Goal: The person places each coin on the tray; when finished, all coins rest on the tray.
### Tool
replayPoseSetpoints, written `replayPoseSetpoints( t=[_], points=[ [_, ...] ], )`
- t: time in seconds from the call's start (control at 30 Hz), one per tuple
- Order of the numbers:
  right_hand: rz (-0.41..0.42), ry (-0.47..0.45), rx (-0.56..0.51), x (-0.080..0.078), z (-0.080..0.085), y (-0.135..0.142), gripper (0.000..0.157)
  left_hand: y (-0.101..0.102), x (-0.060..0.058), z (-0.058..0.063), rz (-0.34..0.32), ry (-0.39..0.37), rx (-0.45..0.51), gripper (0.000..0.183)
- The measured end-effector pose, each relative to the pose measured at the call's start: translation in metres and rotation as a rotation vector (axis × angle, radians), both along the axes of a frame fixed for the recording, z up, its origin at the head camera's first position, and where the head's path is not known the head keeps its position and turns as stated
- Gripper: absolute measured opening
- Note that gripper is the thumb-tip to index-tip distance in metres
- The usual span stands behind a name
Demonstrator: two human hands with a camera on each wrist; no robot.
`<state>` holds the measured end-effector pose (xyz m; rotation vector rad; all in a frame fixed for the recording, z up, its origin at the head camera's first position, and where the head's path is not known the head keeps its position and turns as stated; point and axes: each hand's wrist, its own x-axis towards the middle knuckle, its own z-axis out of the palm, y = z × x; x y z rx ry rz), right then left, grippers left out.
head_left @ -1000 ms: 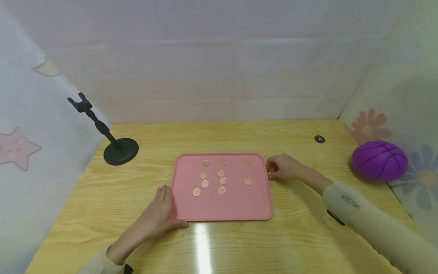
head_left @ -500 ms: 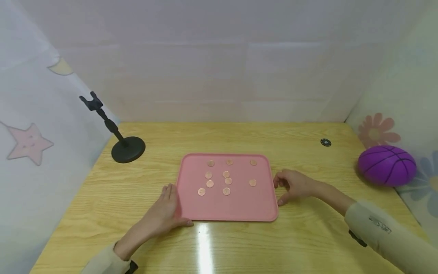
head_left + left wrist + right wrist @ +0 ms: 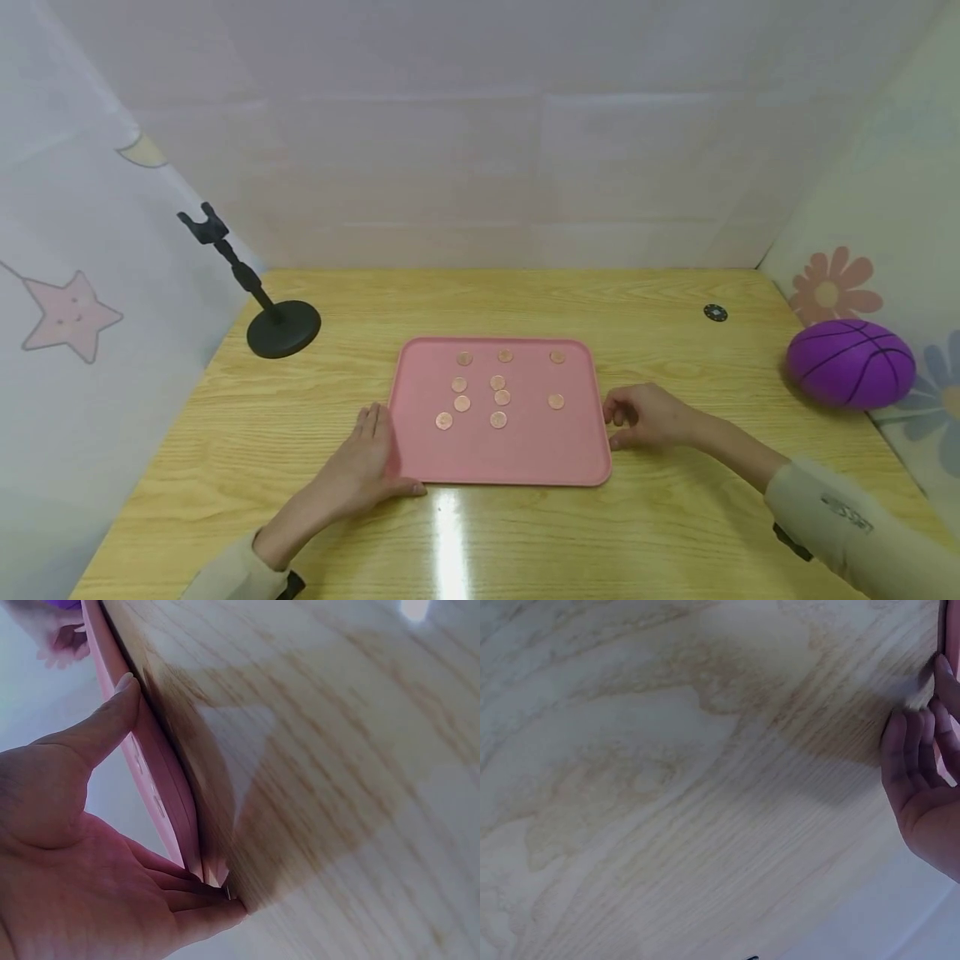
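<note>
A pink tray (image 3: 525,458) with several copper-coloured coins (image 3: 502,397) lying on it sits on the wooden table. My left hand (image 3: 356,467) is spread around its near left corner, with straight fingers along the left side and the thumb against the front edge. The left wrist view shows the thumb (image 3: 112,716) touching the tray's rim (image 3: 169,780). At the tray's right edge, my right hand (image 3: 648,417) touches the side with thumb and fingers loosely bent. In the right wrist view these fingers (image 3: 909,754) stand by the tray's edge, partly cut off by the frame.
A black stand (image 3: 283,329) with a forked top is at the table's back left. Far right lies a purple ball (image 3: 851,363) with black lines. A small black disc (image 3: 716,312) rests near the back right of the table (image 3: 525,542). Fabric walls surround the table.
My right hand has slid toward me along the tray's right edge; its thumb and fingers spread, then drew closer. My left hand stays at the tray's corner. The head view has shifted slightly.
</note>
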<state>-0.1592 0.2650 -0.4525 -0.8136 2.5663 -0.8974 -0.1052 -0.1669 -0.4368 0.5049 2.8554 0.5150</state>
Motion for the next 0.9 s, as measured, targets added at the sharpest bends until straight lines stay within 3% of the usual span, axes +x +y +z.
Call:
replayPoseSetpoints(
  t=[0.33, 0.43, 0.53, 0.7, 0.9],
  points=[
    [-0.135, 0.217, 0.175, -0.035, -0.005, -0.006, 0.056, -0.004, -0.001, -0.003, -0.001, 0.001, 0.0, 0.127],
    [-0.104, 0.281, 0.238, -0.044, -0.004, -0.009, 0.071, -0.006, -0.001, -0.004, 0.013, -0.011, -0.001, 0.128],
    [-0.045, 0.237, 0.346, -0.047, 0.0, -0.013, 0.08, -0.007, 0.0, -0.006, 0.03, -0.024, -0.005, 0.129],
    [0.041, 0.085, 0.472, -0.037, 0.001, -0.016, 0.074, -0.007, 0.001, -0.008, 0.038, -0.034, -0.007, 0.129],
    [0.079, 0.125, 0.454, -0.002, 0.002, -0.01, 0.075, -0.005, -0.003, -0.005, -0.001, -0.044, 0.005, 0.129]
  ],
)
